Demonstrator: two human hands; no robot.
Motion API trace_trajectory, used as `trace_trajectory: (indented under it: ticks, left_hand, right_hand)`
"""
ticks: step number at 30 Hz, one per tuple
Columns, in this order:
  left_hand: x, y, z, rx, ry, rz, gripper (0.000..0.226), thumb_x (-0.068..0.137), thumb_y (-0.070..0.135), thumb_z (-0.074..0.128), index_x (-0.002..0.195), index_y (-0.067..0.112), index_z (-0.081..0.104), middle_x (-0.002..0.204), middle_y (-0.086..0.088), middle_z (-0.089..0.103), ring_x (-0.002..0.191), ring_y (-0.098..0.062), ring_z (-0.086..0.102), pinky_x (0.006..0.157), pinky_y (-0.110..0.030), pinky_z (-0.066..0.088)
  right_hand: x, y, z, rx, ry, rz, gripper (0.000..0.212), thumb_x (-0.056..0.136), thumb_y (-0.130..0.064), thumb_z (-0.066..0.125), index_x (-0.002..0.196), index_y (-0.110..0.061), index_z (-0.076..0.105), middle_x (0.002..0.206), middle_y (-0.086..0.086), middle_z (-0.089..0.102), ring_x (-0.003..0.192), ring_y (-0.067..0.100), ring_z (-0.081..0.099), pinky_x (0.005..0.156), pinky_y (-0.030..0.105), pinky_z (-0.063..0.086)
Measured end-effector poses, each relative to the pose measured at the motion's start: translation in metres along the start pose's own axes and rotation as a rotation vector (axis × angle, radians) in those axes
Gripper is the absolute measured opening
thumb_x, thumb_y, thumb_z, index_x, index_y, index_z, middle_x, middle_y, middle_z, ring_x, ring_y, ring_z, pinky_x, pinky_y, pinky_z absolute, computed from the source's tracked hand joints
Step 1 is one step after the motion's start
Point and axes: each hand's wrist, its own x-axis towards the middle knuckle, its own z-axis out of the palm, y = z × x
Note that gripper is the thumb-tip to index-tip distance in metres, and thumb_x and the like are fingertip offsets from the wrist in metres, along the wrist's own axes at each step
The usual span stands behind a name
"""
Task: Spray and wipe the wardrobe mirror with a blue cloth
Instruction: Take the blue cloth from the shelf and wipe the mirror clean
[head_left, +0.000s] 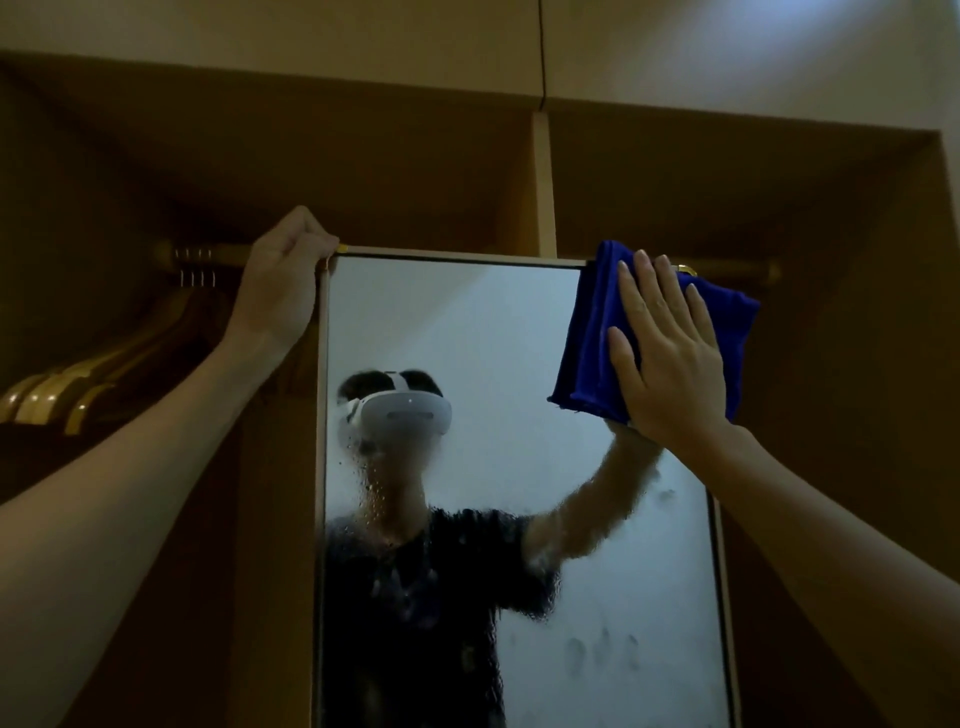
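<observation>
A folded blue cloth (597, 332) is pressed flat against the top right corner of the tall wood-framed wardrobe mirror (493, 364) by the right hand (670, 353), its fingers held straight and spread. The mirror's top left corner is gripped by the left hand (283, 280), fingers curled over the frame. Droplets and streaks are seen on the lower glass. Wooden hangers (67, 389) are hung from the wooden rail (208, 254) at left.

Folded blue cloth (592, 332) flat against droplet-streaked wardrobe mirror (498, 338), upper right corner
</observation>
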Motion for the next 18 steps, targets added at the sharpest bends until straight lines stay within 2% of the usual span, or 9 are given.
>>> trace_trajectory:
  ticks: [3,7,12,15,18]
  left_hand:
    - [-0.001,0.003,-0.006,0.054,-0.107,0.029,0.029,0.104,0.020,0.040,0.075,0.022,0.047,0.071,0.000,0.048,0.062,-0.010,0.045,0.058,-0.019,0.039]
    - [-0.003,0.005,-0.008,0.102,-0.129,0.019,0.029,0.105,0.023,0.039,0.077,0.020,0.047,0.082,-0.013,0.050,0.074,-0.024,0.048,0.065,-0.025,0.040]
    - [-0.002,0.014,-0.014,0.119,-0.170,-0.021,0.028,0.105,0.028,0.039,0.079,0.022,0.047,0.083,-0.007,0.053,0.079,-0.024,0.054,0.071,-0.036,0.046]
    - [0.000,0.014,-0.017,0.139,-0.196,-0.040,0.027,0.105,0.027,0.037,0.082,0.019,0.048,0.078,-0.001,0.052,0.067,-0.017,0.053,0.063,-0.030,0.044]
    - [0.002,0.014,-0.017,0.164,-0.213,-0.066,0.027,0.106,0.026,0.035,0.085,0.015,0.049,0.071,0.000,0.049,0.057,-0.012,0.045,0.058,-0.027,0.037]
  right_hand:
    - [0.000,-0.009,0.003,0.020,0.000,0.044,0.059,0.103,-0.042,0.018,0.157,-0.018,0.018,0.165,0.001,0.015,0.154,0.018,0.005,0.124,0.048,0.009]
    - [-0.001,-0.043,0.005,0.024,0.005,0.117,0.059,0.103,-0.042,0.017,0.157,-0.018,0.016,0.165,0.002,0.014,0.154,0.017,0.004,0.125,0.047,0.009]
    - [0.015,-0.134,0.001,0.047,-0.062,-0.058,0.060,0.103,-0.043,0.020,0.157,-0.019,0.013,0.166,0.002,0.011,0.154,0.021,0.002,0.125,0.045,0.004]
    - [0.026,-0.202,0.007,0.054,-0.076,-0.181,0.060,0.103,-0.043,0.021,0.157,-0.016,0.016,0.165,0.005,0.013,0.154,0.023,0.003,0.124,0.048,0.006]
    - [0.027,-0.224,0.012,0.050,-0.087,-0.162,0.061,0.103,-0.041,0.023,0.156,-0.012,0.016,0.166,0.007,0.012,0.154,0.025,0.002,0.125,0.048,0.001]
